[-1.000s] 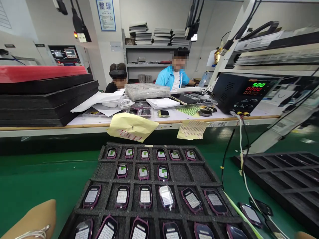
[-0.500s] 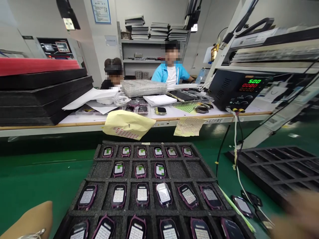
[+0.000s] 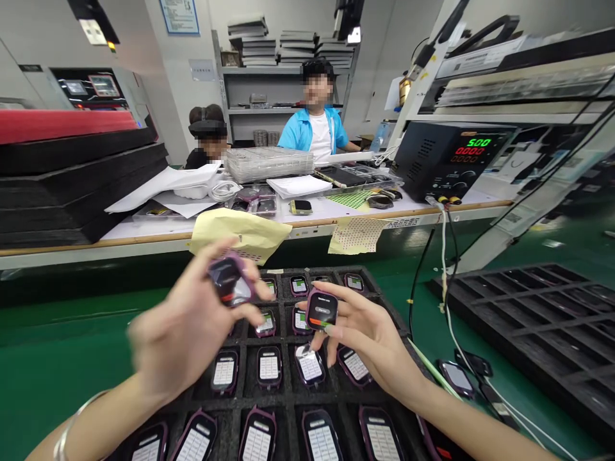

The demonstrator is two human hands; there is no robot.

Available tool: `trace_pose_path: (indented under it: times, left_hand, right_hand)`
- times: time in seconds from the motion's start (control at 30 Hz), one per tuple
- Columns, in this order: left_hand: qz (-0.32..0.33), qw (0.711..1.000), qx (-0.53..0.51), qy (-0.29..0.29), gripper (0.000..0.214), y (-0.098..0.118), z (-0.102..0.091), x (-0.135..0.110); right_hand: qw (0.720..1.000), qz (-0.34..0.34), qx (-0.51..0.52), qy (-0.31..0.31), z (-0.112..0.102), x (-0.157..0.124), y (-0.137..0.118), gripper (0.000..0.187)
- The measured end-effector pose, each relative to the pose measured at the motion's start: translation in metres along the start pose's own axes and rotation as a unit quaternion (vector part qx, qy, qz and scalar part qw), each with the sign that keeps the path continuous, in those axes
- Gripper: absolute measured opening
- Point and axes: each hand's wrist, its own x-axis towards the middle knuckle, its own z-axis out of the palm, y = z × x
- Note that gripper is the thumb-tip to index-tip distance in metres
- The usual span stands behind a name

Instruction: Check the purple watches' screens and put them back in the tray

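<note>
Black foam tray front and centre, rows of purple-rimmed devices sitting in its compartments, white labelled faces up, and two more of them are off the tray and in play! Left hand is up over the near left of the tray, fingers curled, gripping a dark-screened device by its edges. That hand is blurred, so the exact finger placement is hard to call, but the device looks firmly held and tilted. Right hand is over the tray's right side, fingers spread only partway, pinching a lit-screen device upright, its display showing small text above a red-orange bar. The two devices are close together, not touching, hovering just above the tray.

Out on the right, a second black foam tray sits beside a loose device and a white cable running down from a benchtop power supply, and that display reads 5.00. Across the far side, the worktop carries a stack of clear plastic trays, and yellow paper sheets hang over its edge. Far left, a pile of black foam trays rises beside it. Behind the worktop sit two co-workers, one in a blue shirt, the other wearing a head-mounted camera.
</note>
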Motion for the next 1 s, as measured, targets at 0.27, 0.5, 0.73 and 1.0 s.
trace_pose_path:
  times: [0.27, 0.5, 0.73, 1.0]
  left_hand:
    - [-0.139, 0.988, 0.031, -0.06, 0.051, -0.061, 0.008, 0.013]
    - [-0.106, 0.991, 0.028, -0.083, 0.054, -0.065, 0.001, 0.007]
    - [-0.108, 0.99, 0.023, -0.088, 0.049, -0.064, 0.001, 0.004]
    - [-0.111, 0.989, 0.047, -0.089, 0.04, -0.062, -0.001, 0.007]
  right_hand:
    - [0.999, 0.007, -0.022, 0.025, -0.003, 0.0, 0.005, 0.046]
    - [0.997, 0.012, -0.05, 0.05, -0.003, 0.001, 0.007, 0.035]
    - [0.994, 0.021, -0.082, 0.066, -0.002, 0.0, 0.006, 0.032]
    - [0.999, 0.026, -0.041, -0.012, -0.003, -0.005, -0.001, 0.044]
